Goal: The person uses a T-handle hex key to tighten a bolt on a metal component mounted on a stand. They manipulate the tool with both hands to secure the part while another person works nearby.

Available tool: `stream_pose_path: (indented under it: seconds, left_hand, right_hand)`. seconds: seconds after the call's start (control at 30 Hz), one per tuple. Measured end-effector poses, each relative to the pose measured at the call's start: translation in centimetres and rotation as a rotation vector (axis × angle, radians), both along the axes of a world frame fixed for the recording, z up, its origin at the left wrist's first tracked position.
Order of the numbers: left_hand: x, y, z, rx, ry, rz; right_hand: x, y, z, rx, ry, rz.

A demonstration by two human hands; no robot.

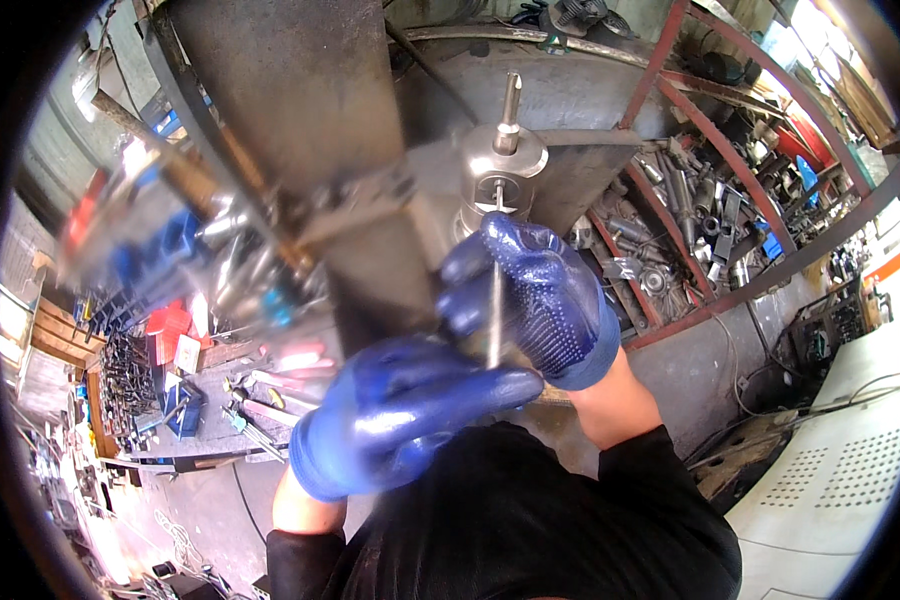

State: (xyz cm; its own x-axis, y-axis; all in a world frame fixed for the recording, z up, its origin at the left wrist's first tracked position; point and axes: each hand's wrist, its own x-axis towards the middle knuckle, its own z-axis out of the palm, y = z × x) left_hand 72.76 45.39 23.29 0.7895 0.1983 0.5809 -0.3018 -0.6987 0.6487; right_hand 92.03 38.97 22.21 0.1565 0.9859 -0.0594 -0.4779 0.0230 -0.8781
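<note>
A thin metal rod (pixel 496 310) runs from the round steel fitting (pixel 507 165) of a machine toward my body. My right hand (pixel 545 300), in a dark blue dotted glove, closes around the rod just below the fitting. At the rod's near end my left hand (pixel 390 410), also gloved in blue, closes on it, with one long digit lying across the end. That digit hides the rod's tip. From the top of the fitting sticks a thicker steel shaft (pixel 511 105).
To the left, a cluttered bench (pixel 240 375) carries pliers, blue bins and other tools, partly blurred. A red metal frame (pixel 735 290) at right surrounds a heap of metal parts (pixel 710 220). A perforated white panel (pixel 830 460) stands at the lower right.
</note>
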Motion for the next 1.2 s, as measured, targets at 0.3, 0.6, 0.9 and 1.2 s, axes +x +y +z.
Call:
stream_pose_path:
  seconds: [0.3, 0.6, 0.9, 1.2]
  left_hand:
    - [-0.3, -1.7, -0.8, -0.198, -0.066, 0.218]
    - [-1.0, 0.1, -2.2, -0.271, 0.030, 0.023]
    - [-0.4, 0.6, -2.2, -0.094, 0.066, 0.021]
    - [-1.1, 0.5, -1.6, 0.111, 0.148, 0.102]
  right_hand:
    - [-0.7, 0.1, 0.5, 0.055, 0.081, 0.045]
    - [-0.5, -0.4, -1.3, 0.013, 0.036, 0.012]
    - [0.1, 0.0, -1.4, 0.075, 0.091, 0.050]
    - [0.0, -0.1, -1.9, 0.088, 0.066, 0.020]
